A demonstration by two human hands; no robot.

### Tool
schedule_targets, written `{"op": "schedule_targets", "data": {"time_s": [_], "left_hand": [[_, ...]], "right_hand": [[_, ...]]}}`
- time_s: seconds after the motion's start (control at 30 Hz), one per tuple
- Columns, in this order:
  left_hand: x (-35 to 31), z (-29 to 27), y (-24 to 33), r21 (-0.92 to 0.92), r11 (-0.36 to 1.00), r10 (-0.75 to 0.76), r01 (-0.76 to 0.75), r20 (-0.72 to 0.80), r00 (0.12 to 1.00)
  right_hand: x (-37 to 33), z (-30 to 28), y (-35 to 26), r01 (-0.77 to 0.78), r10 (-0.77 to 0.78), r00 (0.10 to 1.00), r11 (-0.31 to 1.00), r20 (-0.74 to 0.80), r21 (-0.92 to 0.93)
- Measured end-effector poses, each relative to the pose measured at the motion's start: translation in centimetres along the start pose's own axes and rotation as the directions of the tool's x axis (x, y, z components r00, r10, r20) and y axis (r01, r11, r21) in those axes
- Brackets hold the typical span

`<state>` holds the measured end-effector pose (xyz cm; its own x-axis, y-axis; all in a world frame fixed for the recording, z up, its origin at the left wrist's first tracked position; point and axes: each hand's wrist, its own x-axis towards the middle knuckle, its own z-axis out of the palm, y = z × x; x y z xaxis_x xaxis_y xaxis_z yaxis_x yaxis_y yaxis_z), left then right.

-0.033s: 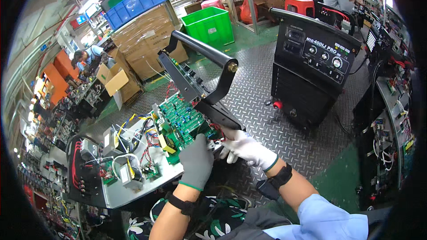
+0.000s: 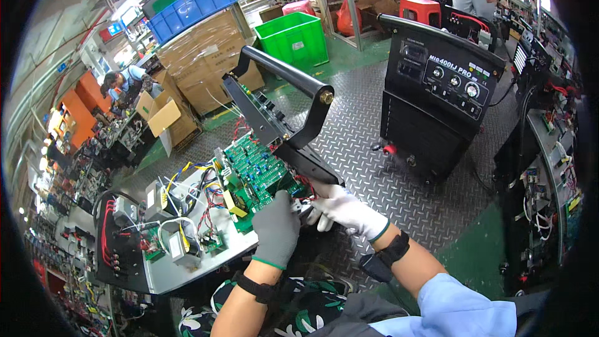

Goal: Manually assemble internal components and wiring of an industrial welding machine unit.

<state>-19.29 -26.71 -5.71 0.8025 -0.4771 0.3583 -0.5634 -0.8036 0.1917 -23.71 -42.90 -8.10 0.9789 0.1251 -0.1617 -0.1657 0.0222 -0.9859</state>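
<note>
At lower left, the near edge of a grey chassis plate slants up rightward. On it, a green circuit board lies just beyond the grey-gloved left hand, fingers curled; the white-gloved right hand bends in alongside. What either grasps cannot be told. Rightward, diamond-plate floor stretches to a black welding machine.
</note>
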Motion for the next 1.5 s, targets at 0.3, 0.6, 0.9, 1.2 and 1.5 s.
{"op": "schedule_targets", "data": {"time_s": [0.3, 0.6, 0.9, 1.2, 1.5], "left_hand": [[1.4, -0.7, -0.1, 0.106, 0.994, 0.010, -0.025, 0.138, 0.990], [0.6, 1.1, -1.6, -0.056, 0.997, 0.048, -0.053, -0.083, 0.995], [0.0, -1.3, 0.0, 0.027, 0.998, 0.049, -0.051, 0.051, 0.997], [-3.3, -2.5, -0.6, -0.017, 0.997, 0.074, -0.074, 0.008, 0.997], [-3.0, -2.2, 0.5, 0.065, 0.998, -0.022, 0.018, 0.055, 0.998]], "right_hand": [[3.0, -0.8, 4.5, -0.118, -0.096, 0.956, 0.740, 0.277, 0.662], [2.0, -0.5, 1.3, 0.025, -0.064, 0.988, 0.963, 0.140, 0.267], [0.5, 1.1, 1.7, 0.063, -0.049, 0.996, 0.978, -0.074, 0.200], [-2.7, 0.7, -0.3, -0.192, 0.098, 0.969, 0.875, 0.226, 0.445], [-0.5, 2.2, 2.6, -0.114, 0.045, 0.985, 0.889, 0.164, 0.443]]}}
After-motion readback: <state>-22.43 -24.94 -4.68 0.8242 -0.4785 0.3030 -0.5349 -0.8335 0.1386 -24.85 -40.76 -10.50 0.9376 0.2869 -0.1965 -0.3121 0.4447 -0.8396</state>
